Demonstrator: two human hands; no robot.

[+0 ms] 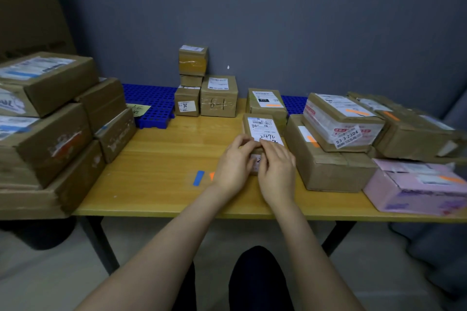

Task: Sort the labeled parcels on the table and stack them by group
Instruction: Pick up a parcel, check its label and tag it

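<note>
A small brown parcel (260, 125) with a white label reading "2490" lies on the wooden table (161, 159), right of centre. Both hands meet at its near end. My left hand (233, 163) grips its near left corner with curled fingers. My right hand (276, 166) covers the near right edge, fingertips on the label; the near face is mostly hidden. A blue tape strip (199, 178) and an orange strip (211, 176) are stuck on the table left of my left hand.
A tall stack of large brown boxes (50, 118) fills the left. Small boxes (193, 81) and one marked "6-1" (219, 96) stand at the back on a blue plastic grid (151, 106). Orange-tagged parcels (338, 118) and a pink box (417, 184) crowd the right.
</note>
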